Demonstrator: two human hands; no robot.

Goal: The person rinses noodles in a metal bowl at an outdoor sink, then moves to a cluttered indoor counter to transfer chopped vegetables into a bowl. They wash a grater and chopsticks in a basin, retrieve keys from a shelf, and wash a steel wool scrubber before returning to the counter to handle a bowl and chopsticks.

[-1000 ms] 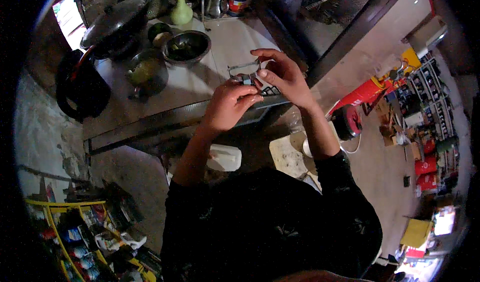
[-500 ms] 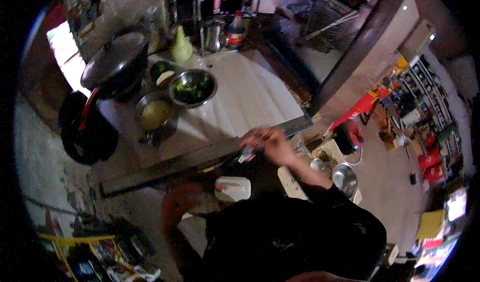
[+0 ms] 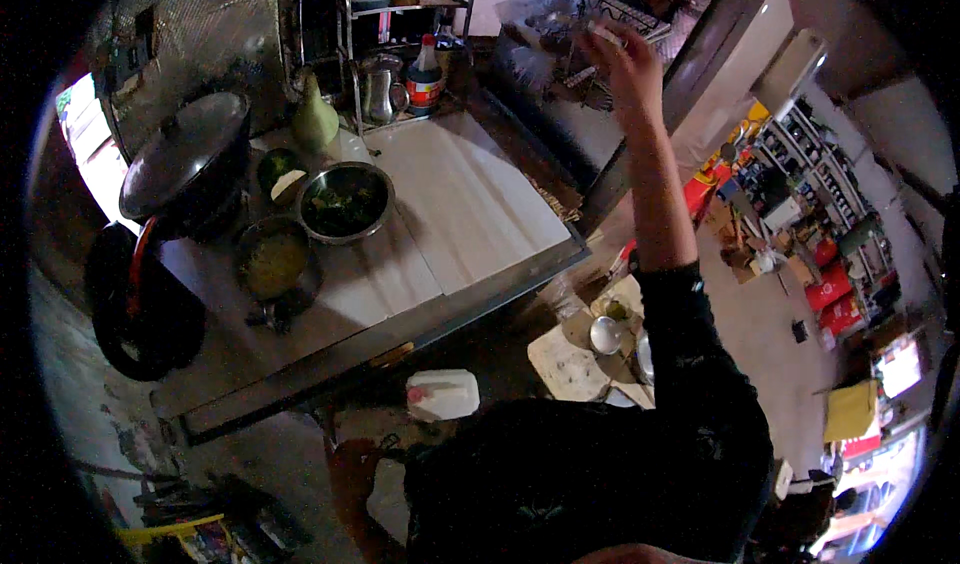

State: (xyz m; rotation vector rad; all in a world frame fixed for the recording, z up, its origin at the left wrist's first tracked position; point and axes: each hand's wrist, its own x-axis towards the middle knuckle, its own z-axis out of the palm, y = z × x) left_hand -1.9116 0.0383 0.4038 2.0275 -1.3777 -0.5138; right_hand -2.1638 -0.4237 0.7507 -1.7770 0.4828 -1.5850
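Right hand has risen from the white-tiled counter to near a clear plastic bag, fingers bent, grip unclear; left hand is too dark to tell. Greens already lie in the round steel bowl.

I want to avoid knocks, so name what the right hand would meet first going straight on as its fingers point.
Probably the clear bag, up and left of the right hand in the picture; depth is unclear, so it may pass over it.
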